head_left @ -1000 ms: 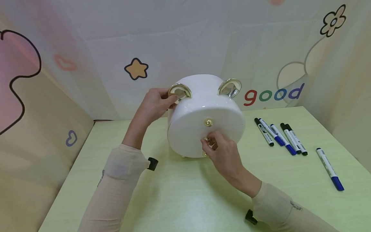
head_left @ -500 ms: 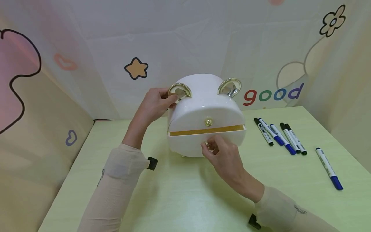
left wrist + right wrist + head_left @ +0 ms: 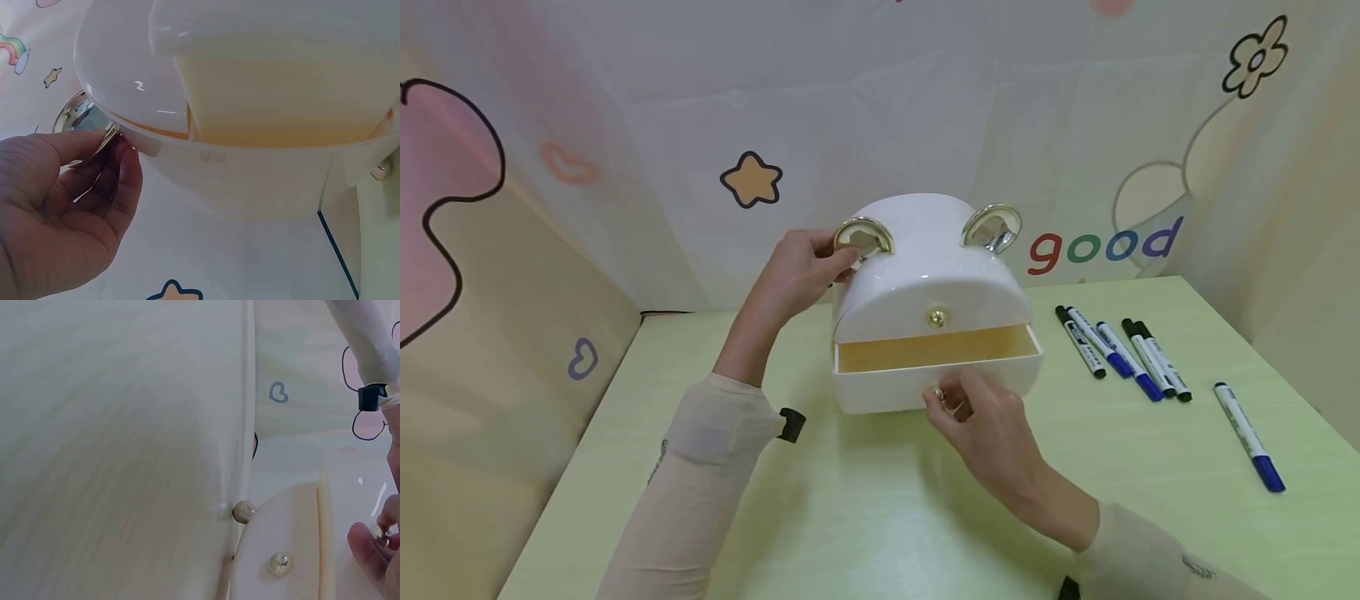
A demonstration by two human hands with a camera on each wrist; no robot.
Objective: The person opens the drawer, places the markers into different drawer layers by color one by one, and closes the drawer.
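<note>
Sliding further out, the lower drawer [image 3: 880,392] of the white box [image 3: 928,237] on the worktop [image 3: 850,500] now gapes enough to reach into, right grip [image 3: 992,429] pinching its knob [image 3: 937,394], left grip [image 3: 801,268] holding a gold ear [image 3: 867,237].

Pale green table [image 3: 850,500], white drawer box [image 3: 925,229], six markers [image 3: 1148,357]

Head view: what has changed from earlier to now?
The white lower drawer of the rounded white box, shut before, has slid out toward the person; the right hand moved with it, pinching its round gold knob. The left hand still holds the shiny gold ear; capped white markers stayed put.
</note>
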